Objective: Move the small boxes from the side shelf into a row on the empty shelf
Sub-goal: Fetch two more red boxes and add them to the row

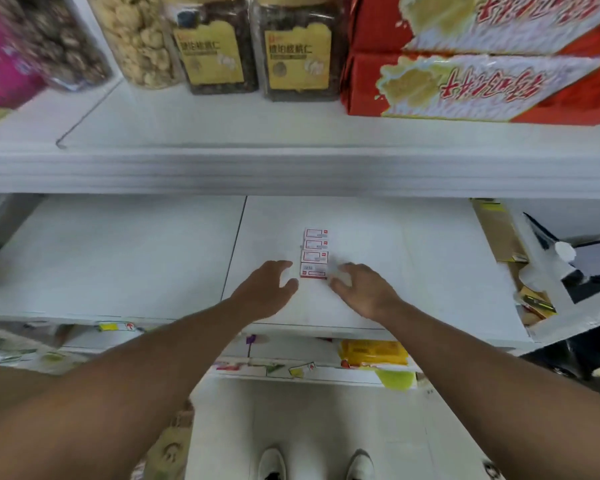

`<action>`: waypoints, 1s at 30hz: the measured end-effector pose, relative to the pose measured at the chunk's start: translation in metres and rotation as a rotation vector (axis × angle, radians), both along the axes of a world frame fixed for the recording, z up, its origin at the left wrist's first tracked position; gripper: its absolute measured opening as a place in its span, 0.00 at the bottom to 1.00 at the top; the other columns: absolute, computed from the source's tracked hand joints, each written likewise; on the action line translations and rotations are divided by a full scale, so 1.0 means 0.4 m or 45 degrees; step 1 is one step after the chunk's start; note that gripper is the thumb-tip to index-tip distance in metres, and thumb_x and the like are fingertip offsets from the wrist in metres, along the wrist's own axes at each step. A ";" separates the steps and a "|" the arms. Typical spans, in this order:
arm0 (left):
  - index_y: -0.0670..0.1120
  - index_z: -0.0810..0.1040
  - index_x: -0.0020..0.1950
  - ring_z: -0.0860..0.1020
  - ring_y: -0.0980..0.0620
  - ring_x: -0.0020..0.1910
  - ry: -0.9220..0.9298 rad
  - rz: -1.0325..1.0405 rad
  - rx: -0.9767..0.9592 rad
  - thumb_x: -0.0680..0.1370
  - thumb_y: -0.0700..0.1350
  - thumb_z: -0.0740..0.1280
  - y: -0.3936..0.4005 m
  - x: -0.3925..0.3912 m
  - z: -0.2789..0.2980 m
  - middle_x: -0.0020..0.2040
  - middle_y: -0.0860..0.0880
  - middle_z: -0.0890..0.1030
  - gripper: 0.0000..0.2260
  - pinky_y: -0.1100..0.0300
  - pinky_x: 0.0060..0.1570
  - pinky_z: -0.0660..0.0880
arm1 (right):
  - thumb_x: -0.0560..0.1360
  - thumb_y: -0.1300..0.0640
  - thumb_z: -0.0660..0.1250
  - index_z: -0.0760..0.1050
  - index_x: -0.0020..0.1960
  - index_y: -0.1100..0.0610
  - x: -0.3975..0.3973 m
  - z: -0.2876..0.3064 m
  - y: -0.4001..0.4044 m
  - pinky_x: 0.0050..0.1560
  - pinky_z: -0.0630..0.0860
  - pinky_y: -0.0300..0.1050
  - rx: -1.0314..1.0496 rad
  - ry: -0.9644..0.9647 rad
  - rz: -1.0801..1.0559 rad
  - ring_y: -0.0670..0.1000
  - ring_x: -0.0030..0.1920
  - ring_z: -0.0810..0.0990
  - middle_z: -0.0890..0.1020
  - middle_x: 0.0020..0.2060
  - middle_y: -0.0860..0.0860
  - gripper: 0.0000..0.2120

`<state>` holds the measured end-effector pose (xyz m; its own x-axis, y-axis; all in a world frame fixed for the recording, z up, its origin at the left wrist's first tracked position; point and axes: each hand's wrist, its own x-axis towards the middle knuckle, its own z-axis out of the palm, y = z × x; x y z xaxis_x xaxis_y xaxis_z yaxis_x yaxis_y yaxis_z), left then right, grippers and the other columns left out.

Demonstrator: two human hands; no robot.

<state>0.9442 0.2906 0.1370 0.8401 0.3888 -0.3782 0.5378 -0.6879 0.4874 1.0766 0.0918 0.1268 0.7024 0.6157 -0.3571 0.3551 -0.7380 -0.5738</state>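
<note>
Fingers (284, 271) of the left hand (265, 289) are loosely spread and bent, their tips just beside the near end of the row of small white cardboard boxes with red edging (315, 252); whether they touch the nearest box I cannot tell, for the picture is smeared there. The right hand (362, 291) mirrors it on the other side, its fingers likewise relaxed and apart. Neither hand has hold of anything.

From the single head view, the boxes lie flat in a short line running away from the person, about four of them, edge to edge, near the middle of the flat white shelf board (136, 258). That board looks smooth and painted, with a thin seam down it just left of the boxes.

My reading is that the row is being squared up, both hands flanking its near end. The next move would call for a light nudge from both sides to true the line, then a reach to the side shelf for more boxes; they look light and could easily skid on so slick a surface.

On the shelf above stand clear plastic jars of dark nuts with yellow labels (298, 50) and a stack of glossy red cartons (465, 64). At the right edge sits a brown cardboard carton (499, 230), its contents unclear.
</note>
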 end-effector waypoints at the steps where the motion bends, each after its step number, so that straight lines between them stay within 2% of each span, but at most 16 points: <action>1: 0.53 0.64 0.85 0.67 0.47 0.81 0.027 -0.039 0.113 0.86 0.59 0.61 -0.004 -0.002 0.013 0.85 0.50 0.64 0.28 0.47 0.79 0.66 | 0.83 0.34 0.60 0.65 0.83 0.51 0.005 0.015 -0.008 0.74 0.71 0.55 -0.065 -0.050 0.047 0.59 0.75 0.72 0.71 0.78 0.55 0.34; 6: 0.54 0.66 0.84 0.71 0.44 0.78 0.145 -0.095 0.496 0.84 0.63 0.59 -0.053 -0.033 0.068 0.83 0.50 0.66 0.29 0.42 0.73 0.74 | 0.78 0.35 0.65 0.65 0.81 0.50 0.004 0.054 -0.027 0.65 0.77 0.58 -0.247 -0.271 0.227 0.59 0.72 0.73 0.72 0.72 0.54 0.36; 11: 0.53 0.66 0.84 0.69 0.44 0.78 0.214 -0.065 0.658 0.84 0.64 0.57 -0.118 -0.093 0.079 0.83 0.49 0.67 0.30 0.45 0.74 0.71 | 0.76 0.34 0.67 0.64 0.79 0.49 -0.037 0.035 -0.040 0.57 0.79 0.57 -0.290 -0.360 0.355 0.57 0.67 0.75 0.74 0.67 0.52 0.37; 15: 0.53 0.65 0.84 0.67 0.43 0.79 0.221 -0.010 0.664 0.84 0.64 0.58 -0.157 -0.161 0.086 0.84 0.48 0.65 0.30 0.45 0.76 0.67 | 0.74 0.33 0.67 0.65 0.78 0.50 -0.088 0.045 -0.047 0.55 0.80 0.56 -0.281 -0.444 0.410 0.57 0.65 0.76 0.75 0.64 0.52 0.38; 19: 0.53 0.64 0.85 0.66 0.44 0.80 0.190 0.018 0.715 0.83 0.64 0.58 -0.165 -0.222 0.110 0.84 0.48 0.64 0.31 0.45 0.77 0.66 | 0.73 0.33 0.68 0.64 0.79 0.48 -0.149 0.080 -0.053 0.59 0.79 0.58 -0.234 -0.467 0.440 0.57 0.67 0.75 0.74 0.68 0.52 0.39; 25: 0.54 0.66 0.83 0.69 0.43 0.78 0.084 0.097 0.697 0.82 0.65 0.59 -0.185 -0.361 0.124 0.83 0.48 0.67 0.31 0.43 0.76 0.68 | 0.73 0.34 0.69 0.64 0.80 0.48 -0.272 0.129 -0.082 0.58 0.78 0.56 -0.207 -0.507 0.446 0.57 0.67 0.74 0.74 0.69 0.52 0.40; 28: 0.54 0.72 0.79 0.74 0.42 0.73 0.038 0.122 0.686 0.79 0.65 0.59 -0.203 -0.467 0.114 0.79 0.48 0.72 0.31 0.43 0.71 0.73 | 0.76 0.34 0.69 0.63 0.81 0.49 -0.369 0.132 -0.097 0.59 0.78 0.57 -0.230 -0.523 0.471 0.58 0.67 0.74 0.74 0.69 0.53 0.39; 30: 0.52 0.78 0.71 0.79 0.41 0.66 0.014 0.154 0.694 0.78 0.65 0.59 -0.211 -0.541 0.101 0.71 0.47 0.79 0.28 0.45 0.63 0.77 | 0.77 0.35 0.68 0.63 0.81 0.50 -0.438 0.130 -0.105 0.60 0.78 0.57 -0.230 -0.529 0.484 0.58 0.68 0.74 0.74 0.69 0.53 0.38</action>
